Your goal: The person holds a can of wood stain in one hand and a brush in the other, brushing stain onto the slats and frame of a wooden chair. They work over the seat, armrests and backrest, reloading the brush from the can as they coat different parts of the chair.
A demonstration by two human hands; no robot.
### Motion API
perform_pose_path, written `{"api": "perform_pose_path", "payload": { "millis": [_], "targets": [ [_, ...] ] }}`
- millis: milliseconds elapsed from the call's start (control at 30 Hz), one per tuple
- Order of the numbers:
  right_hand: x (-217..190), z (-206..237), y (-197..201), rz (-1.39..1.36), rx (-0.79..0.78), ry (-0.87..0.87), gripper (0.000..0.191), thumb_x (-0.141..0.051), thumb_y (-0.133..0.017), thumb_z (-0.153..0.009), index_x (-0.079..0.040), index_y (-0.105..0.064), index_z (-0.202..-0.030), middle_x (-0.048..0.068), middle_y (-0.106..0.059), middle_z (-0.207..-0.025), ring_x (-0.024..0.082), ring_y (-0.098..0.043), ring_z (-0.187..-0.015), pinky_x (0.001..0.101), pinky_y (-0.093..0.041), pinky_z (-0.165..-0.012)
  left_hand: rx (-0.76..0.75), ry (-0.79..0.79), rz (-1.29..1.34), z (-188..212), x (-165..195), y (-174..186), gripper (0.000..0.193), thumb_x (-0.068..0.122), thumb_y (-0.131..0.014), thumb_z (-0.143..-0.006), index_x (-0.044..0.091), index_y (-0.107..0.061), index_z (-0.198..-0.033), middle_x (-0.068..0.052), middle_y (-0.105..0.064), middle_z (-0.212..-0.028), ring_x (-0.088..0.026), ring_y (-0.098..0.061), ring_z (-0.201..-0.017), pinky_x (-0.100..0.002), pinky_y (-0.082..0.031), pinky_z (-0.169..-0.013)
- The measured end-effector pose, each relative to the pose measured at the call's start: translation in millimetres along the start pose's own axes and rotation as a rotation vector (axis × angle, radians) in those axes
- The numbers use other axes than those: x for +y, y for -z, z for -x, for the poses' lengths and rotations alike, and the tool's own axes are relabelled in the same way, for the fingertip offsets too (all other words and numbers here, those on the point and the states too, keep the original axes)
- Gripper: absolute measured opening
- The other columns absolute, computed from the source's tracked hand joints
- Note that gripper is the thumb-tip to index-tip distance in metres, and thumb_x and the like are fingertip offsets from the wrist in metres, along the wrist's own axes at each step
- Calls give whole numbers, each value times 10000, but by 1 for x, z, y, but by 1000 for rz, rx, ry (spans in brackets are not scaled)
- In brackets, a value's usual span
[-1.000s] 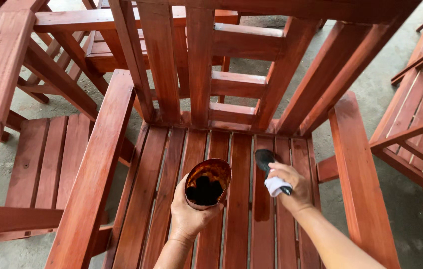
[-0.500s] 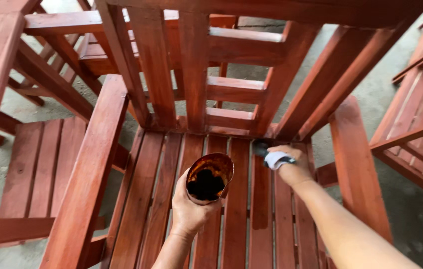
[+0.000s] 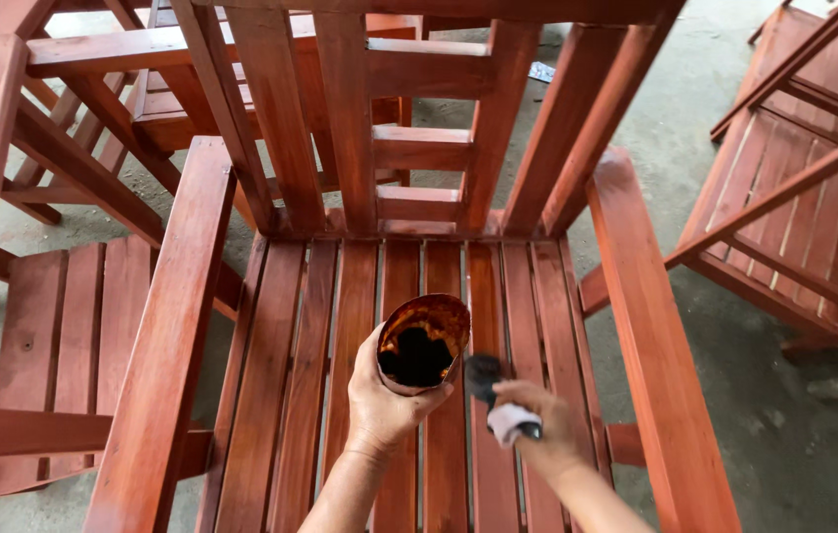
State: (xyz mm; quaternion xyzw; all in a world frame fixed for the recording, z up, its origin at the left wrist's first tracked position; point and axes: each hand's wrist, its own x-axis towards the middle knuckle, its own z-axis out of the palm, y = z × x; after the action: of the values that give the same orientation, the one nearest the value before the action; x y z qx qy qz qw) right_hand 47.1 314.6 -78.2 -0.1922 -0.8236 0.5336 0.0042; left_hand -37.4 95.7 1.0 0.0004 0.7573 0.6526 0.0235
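Red-stained slatted chairs stand on a grey concrete floor (image 3: 735,395), one chair seat (image 3: 340,326) directly below. The left hand (image 3: 380,405) is wrapped around a stain-smeared cup (image 3: 422,343) of dark liquid over the middle slats. The right hand (image 3: 542,434), clamped on a dark brush (image 3: 486,380), has drawn back from the seat's 12 o'clock end to the cup's 4 o'clock side, suggesting a reload.

Armrests (image 3: 167,326) walling both sides of seat (image 3: 310,395); backrest slats (image 3: 340,118) blocking far end; open room lying above seat slats, can (image 3: 421,345) occupying middle.
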Motion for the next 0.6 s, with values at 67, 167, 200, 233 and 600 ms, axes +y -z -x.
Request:
{"api": "perform_pose_path", "payload": {
  "millis": [67, 167, 200, 233, 600],
  "targets": [
    [7, 32, 2, 102, 57, 378, 211, 6, -817, -619, -89, -778, -803, 91, -803, -996, 241, -755, -1050, 362, -569, -943, -28, 75, -27, 13, 6, 7, 993, 170, -961, -494, 106, -519, -1381, -39, -635, -1297, -194, -633, -1221, -342, -539, -1046],
    [21, 72, 5, 93, -14, 265, 192, 6, -779, -602, -66, -779, -780, 107, -803, -1015, 253, -760, -1082, 381, -556, -983, -45, 90, -17, 28, 14, 12, 989, 172, -959, -492, 109, -522, -1378, -34, -642, -1292, -189, -637, -1219, -335, -543, -1049],
    [28, 82, 5, 93, -26, 286, 162, -9, -783, -631, -60, -768, -783, 110, -798, -1006, 250, -763, -1080, 380, -559, -978, -46, 81, -6, 33, 16, 13, 981, 171, -958, -493, 105, -529, -1373, -37, -648, -1288, -189, -642, -1215, -334, -545, -1049],
    [35, 93, 6, 94, -38, 305, 135, -23, -787, -659, -55, -758, -787, 112, -794, -997, 247, -766, -1078, 380, -562, -974, -47, 68, -1, 38, 18, 14, 975, 165, -957, -494, 101, -534, -1371, -40, -652, -1286, -189, -644, -1213, -335, -544, -1047],
    [111, 152, -6, 184, -225, 82, 197, -8, -761, -641, -53, -758, -833, 110, -756, -1098, 243, -740, -1098, 352, -569, -916, -59, 50, 67, 61, 30, 27, 956, 127, -946, -503, 92, -537, -1367, -44, -679, -1266, -191, -668, -1192, -336, -565, -1028]
  ]
}}
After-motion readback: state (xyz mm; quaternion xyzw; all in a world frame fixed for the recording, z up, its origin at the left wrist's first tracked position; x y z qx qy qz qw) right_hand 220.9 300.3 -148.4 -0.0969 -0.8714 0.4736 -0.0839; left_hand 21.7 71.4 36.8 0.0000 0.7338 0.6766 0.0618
